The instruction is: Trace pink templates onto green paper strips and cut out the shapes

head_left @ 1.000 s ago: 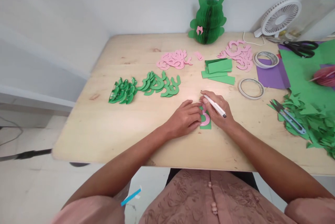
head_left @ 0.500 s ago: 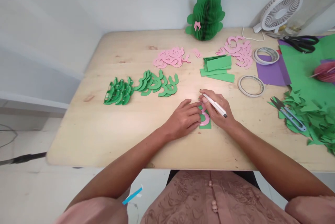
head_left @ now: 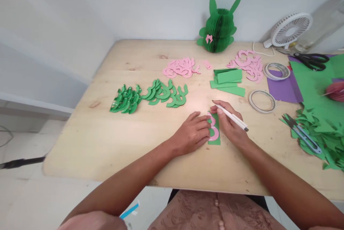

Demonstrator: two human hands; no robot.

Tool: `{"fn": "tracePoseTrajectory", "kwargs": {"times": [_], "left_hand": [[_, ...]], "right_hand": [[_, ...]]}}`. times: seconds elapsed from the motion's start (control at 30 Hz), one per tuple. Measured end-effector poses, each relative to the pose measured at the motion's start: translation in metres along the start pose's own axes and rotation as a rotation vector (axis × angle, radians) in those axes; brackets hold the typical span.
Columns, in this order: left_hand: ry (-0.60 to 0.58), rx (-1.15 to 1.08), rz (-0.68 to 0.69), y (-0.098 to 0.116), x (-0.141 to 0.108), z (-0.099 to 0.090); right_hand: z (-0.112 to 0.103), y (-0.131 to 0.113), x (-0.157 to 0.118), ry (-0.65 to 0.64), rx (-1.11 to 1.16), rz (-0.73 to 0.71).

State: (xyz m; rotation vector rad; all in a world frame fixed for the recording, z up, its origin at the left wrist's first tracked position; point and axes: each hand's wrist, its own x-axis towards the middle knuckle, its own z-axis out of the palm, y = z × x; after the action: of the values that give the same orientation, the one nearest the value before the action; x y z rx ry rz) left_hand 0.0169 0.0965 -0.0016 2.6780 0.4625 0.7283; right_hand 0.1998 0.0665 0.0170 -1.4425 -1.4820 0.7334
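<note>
A pink wavy paper cutout (head_left: 215,134) lies on a green paper strip (head_left: 214,142) near the front of the table. My left hand (head_left: 194,132) rests flat beside it, fingers stretched out, with the fingertips on the cutout's left edge. In my right hand (head_left: 231,122) is a white pen (head_left: 231,116), its dark end pointing back toward me. The right hand sits just to the right of the strip, partly over its upper corner. Beyond my hands is a stack of green paper strips (head_left: 229,76).
Green curved cutouts (head_left: 161,92) and pink cutouts (head_left: 180,67) lie in piles. A green honeycomb paper figure (head_left: 219,29) stands by the wall, near a white fan (head_left: 291,31). Rightward are tape rolls (head_left: 262,101), black scissors (head_left: 311,61), thread snips (head_left: 302,133) and green scraps (head_left: 328,144).
My right hand has drawn slightly away from the pink cutout, showing more of it and the green strip. The pen stays in hand. The whole view has shifted, so things appear lower.
</note>
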Motion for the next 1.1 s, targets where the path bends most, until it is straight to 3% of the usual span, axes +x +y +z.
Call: {"fn": "tracePoseTrajectory", "kwargs": {"times": [0.23,0.73,1.1], "left_hand": [[0.008,-0.008,0.002,-0.0012,0.0002,0.0001],[0.022,0.023,-0.023,0.0028,0.0032,-0.0055],[0.032,0.024,-0.022,0.0018,0.0026,-0.0060]], "right_hand": [[-0.0028,-0.0045,0.0007,0.056,0.013,0.026],[0.0018,-0.0028,0.0004,0.000,0.017,0.181],[0.0030,0.0039,0.0014,0.003,-0.070,0.145]]}}
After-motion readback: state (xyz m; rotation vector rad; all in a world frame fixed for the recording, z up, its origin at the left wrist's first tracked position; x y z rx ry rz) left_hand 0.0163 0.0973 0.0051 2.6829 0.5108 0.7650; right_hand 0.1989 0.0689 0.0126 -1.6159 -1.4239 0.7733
